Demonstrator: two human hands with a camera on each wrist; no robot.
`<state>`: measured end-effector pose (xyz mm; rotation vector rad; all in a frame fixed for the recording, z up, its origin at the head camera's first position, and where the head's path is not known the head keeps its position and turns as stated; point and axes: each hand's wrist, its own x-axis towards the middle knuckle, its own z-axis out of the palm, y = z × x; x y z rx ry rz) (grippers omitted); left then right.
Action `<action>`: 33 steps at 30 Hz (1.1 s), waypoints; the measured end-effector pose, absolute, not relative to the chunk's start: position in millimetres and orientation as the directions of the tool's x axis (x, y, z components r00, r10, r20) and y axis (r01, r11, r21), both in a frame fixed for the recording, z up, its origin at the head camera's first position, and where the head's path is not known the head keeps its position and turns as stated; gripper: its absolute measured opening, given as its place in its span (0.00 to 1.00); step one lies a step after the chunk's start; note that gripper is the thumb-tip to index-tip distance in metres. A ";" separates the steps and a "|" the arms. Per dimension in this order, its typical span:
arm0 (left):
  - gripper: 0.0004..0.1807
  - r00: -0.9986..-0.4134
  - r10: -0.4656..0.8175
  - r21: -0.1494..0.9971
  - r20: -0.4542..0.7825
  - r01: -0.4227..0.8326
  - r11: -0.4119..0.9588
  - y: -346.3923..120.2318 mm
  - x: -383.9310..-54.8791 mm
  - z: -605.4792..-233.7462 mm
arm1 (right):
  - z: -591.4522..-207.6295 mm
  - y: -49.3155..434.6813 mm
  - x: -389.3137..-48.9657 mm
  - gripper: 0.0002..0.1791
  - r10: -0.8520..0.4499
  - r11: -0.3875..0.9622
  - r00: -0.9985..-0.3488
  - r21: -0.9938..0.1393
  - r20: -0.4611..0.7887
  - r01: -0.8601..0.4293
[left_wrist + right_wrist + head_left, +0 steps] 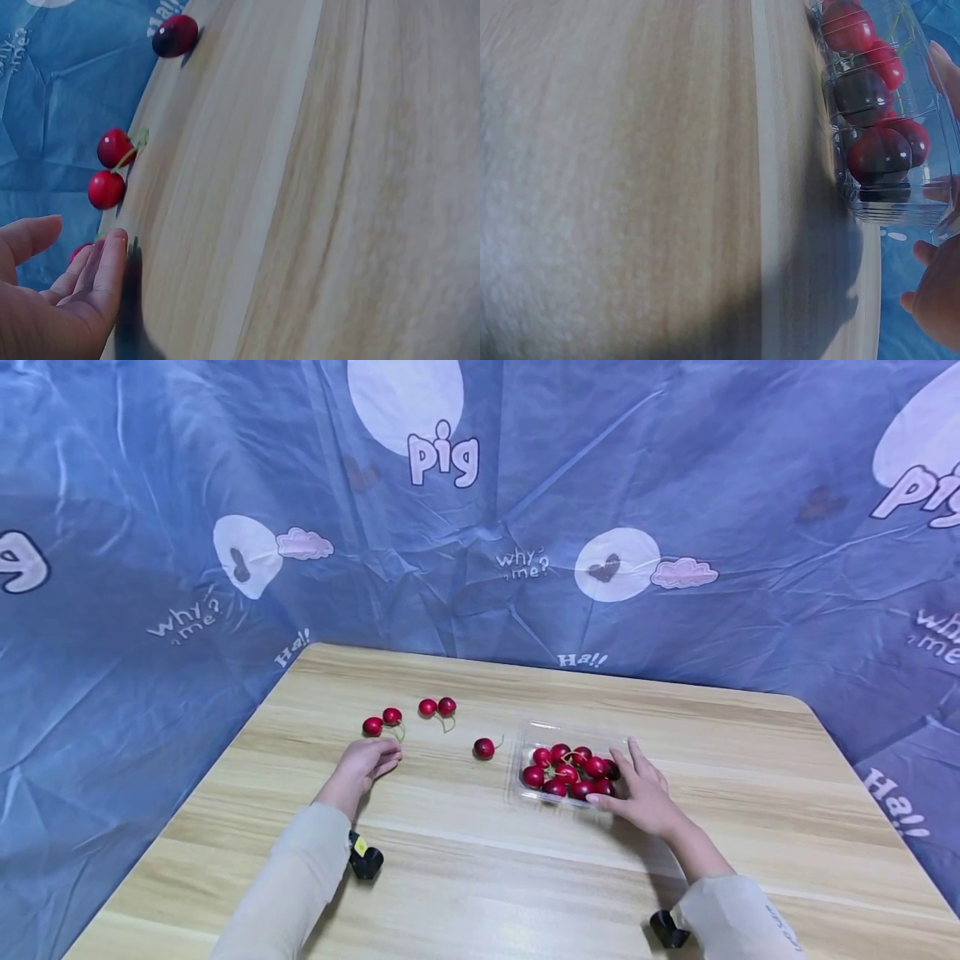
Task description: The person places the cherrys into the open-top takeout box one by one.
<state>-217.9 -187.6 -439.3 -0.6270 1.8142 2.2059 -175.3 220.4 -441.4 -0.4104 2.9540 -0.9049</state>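
Note:
My left hand (pixel 367 762) hovers at a pair of red cherries (pixel 382 721) joined by green stems. In the left wrist view its thumb stands apart from its extended fingers (pixel 109 270), which partly hide a cherry (pixel 78 253). Nothing is held there. A clear plastic box (pixel 525 752) contains several dark red cherries (pixel 566 774), some with stems. My right hand (pixel 643 793) holds the right end of this box, thumb at the near rim and fingers over the far right corner. The right wrist view shows the box wall (pixel 900 216) beside that hand.
Behind the left hand lies another stemmed cherry pair (pixel 437 707). A single cherry (pixel 484 748) lies left of the box. All rest on a wood-grain table (pixel 480 877). A blue printed cloth (pixel 525 510) hangs behind and beside the table.

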 end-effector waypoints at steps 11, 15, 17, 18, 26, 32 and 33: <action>0.19 -0.874 -0.171 0.879 -0.455 -0.410 -0.243 -191.7 -225.6 -446.6 | -441.1 219.5 -175.0 0.48 -0.254 0.812 -0.967 -0.539 0.022 -0.226; 0.19 -0.881 -0.171 0.884 -0.442 -0.395 -0.251 -191.5 -227.9 -448.2 | -441.4 219.4 -175.1 0.48 -0.253 0.812 -0.967 -0.538 0.024 -0.226; 0.19 -0.879 -0.174 0.882 -0.444 -0.396 -0.255 -191.5 -229.5 -448.5 | -441.5 219.6 -175.6 0.48 -0.252 0.813 -0.967 -0.537 0.023 -0.225; 0.19 -0.876 -0.179 0.881 -0.448 -0.399 -0.253 -191.1 -230.5 -448.7 | -441.4 219.7 -175.8 0.48 -0.252 0.814 -0.967 -0.536 0.022 -0.224; 0.19 -0.859 -0.218 0.879 -0.464 -0.416 -0.234 -187.5 -239.2 -448.7 | -439.5 220.3 -176.4 0.48 -0.249 0.812 -0.968 -0.541 0.014 -0.217; 0.19 -0.849 -0.266 0.886 -0.457 -0.408 -0.220 -182.6 -244.1 -449.9 | -439.5 220.2 -176.2 0.48 -0.249 0.813 -0.968 -0.541 0.012 -0.216; 0.19 -0.847 -0.275 0.887 -0.455 -0.404 -0.224 -182.3 -244.9 -450.1 | -439.5 220.0 -176.1 0.48 -0.250 0.812 -0.968 -0.542 0.013 -0.217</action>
